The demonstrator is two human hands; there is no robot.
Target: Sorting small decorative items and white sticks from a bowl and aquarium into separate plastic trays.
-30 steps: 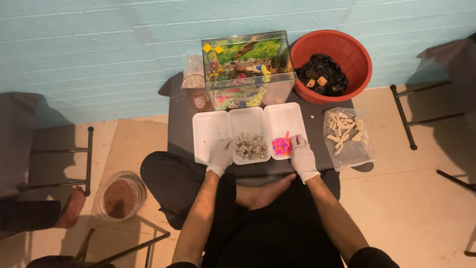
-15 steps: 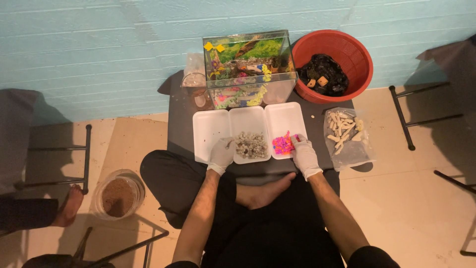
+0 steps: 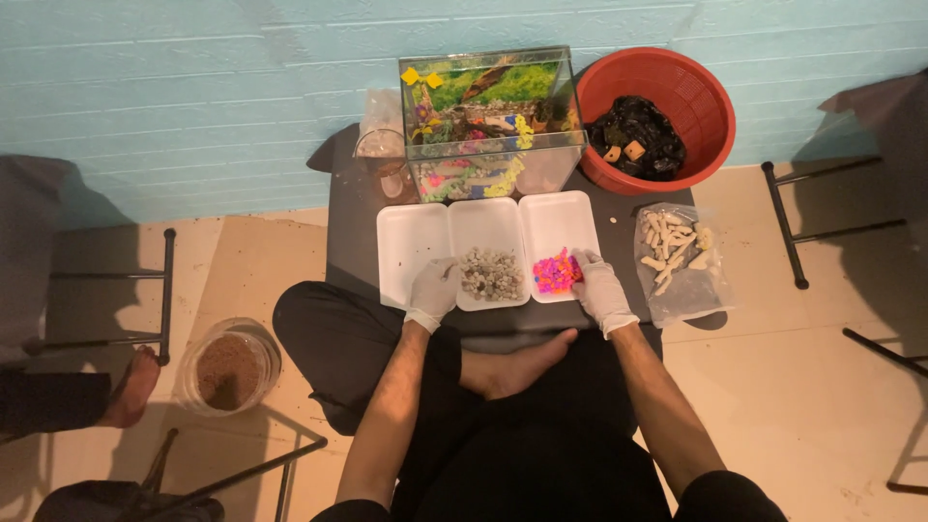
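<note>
Here, white three-compartment foam tray [image 3: 425,232] lies crosswise before the aquarium [image 3: 491,121]. Right gloved hand [image 3: 601,288], fingers curled, touches pink gravel [image 3: 555,274] in right compartment; grasp unclear. Left gloved hand [image 3: 431,292] rests beside grey pebbles [image 3: 490,273], centre compartment.

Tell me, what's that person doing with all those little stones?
A person sits cross-legged on the floor before three white foam trays. The gloved left hand touches the middle tray's grey pebbles. The gloved right hand rests by the pink and orange gravel. Behind stands a small decorated glass tank, a red basket beside it.
</note>
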